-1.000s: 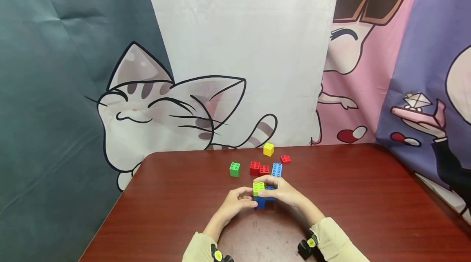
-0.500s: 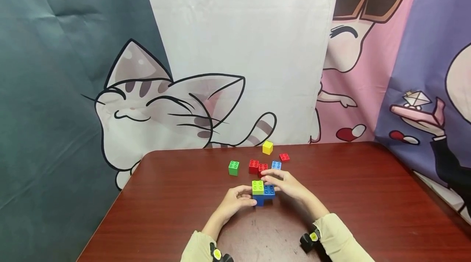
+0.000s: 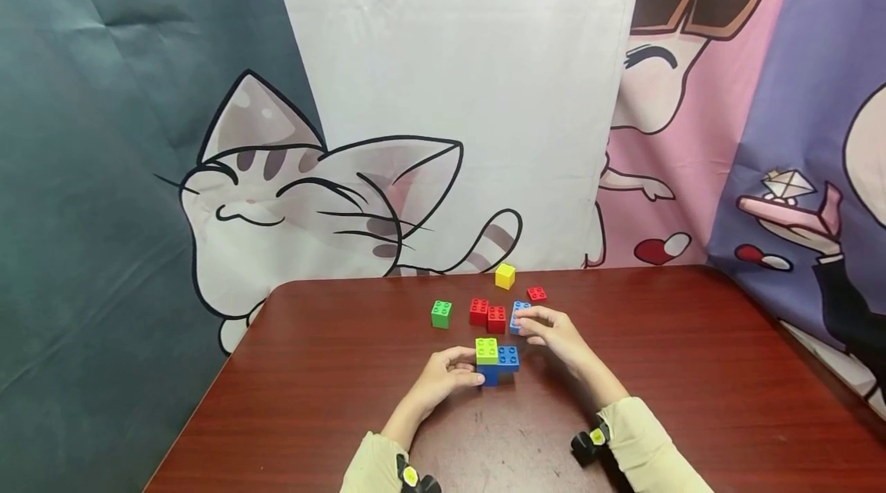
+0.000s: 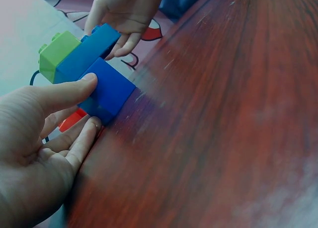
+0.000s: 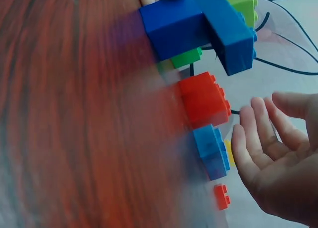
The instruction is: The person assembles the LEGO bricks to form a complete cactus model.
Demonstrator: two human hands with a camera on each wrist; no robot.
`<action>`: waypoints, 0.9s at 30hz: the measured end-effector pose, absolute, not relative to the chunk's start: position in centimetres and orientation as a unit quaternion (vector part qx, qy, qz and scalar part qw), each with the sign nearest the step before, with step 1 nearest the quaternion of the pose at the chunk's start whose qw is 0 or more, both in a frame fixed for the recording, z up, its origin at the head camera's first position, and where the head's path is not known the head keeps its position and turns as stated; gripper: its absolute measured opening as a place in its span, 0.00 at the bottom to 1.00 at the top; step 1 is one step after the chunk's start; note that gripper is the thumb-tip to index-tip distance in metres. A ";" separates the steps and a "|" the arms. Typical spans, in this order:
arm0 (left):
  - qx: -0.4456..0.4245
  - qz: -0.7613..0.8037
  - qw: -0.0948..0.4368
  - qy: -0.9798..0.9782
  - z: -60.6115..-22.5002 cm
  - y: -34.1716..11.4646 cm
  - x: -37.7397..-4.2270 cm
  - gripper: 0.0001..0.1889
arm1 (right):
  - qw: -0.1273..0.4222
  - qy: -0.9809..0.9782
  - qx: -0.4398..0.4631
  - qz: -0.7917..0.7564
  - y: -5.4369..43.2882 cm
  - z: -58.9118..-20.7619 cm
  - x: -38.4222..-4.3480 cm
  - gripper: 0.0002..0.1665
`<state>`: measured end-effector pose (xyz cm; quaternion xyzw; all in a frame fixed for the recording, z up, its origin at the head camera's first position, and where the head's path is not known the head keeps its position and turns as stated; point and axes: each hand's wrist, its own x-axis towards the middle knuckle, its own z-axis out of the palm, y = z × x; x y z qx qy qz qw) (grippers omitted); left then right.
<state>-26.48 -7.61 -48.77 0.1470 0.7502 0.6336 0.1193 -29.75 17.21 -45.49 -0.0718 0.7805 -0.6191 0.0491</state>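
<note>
My left hand (image 3: 441, 379) pinches a small stack of toy building bricks standing on the table. In the left wrist view its thumb lies on the dark blue lower brick (image 4: 112, 91). Across that sits a longer blue brick (image 4: 88, 53), jutting out to the right in the head view. A lime green brick (image 4: 55, 56) tops the stack's left end. Beside a light blue brick (image 3: 516, 316) hovers my right hand (image 3: 559, 336), fingers loosely bent. The right wrist view shows nothing in that hand (image 5: 278, 161), with a gap between it and the light blue brick (image 5: 211, 151).
Two red bricks (image 3: 478, 312) stand side by side behind the stack, with a green brick (image 3: 441, 314) to their left. Farther back are a yellow block (image 3: 505, 276) and a flat red brick (image 3: 536, 294). A printed cloth (image 3: 450, 93) hangs behind the brown table (image 3: 332, 370).
My right hand has let go of the stack's top and moved back and right, to the light blue brick. The left hand stays on the stack.
</note>
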 end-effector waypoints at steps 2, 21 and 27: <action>0.147 0.632 0.119 0.752 -48.7 -7.6 -26.5 0.25 | 0.032 0.782 -0.052 -0.620 17.3 -45.6 -29.9 0.25; 0.145 0.628 0.123 0.755 -48.7 -7.7 -26.7 0.26 | -0.024 0.801 0.029 -0.598 17.3 -46.7 -30.3 0.23; 0.137 0.630 0.129 0.754 -48.9 -7.6 -26.8 0.26 | -0.033 0.815 0.055 -0.576 17.2 -47.3 -30.4 0.27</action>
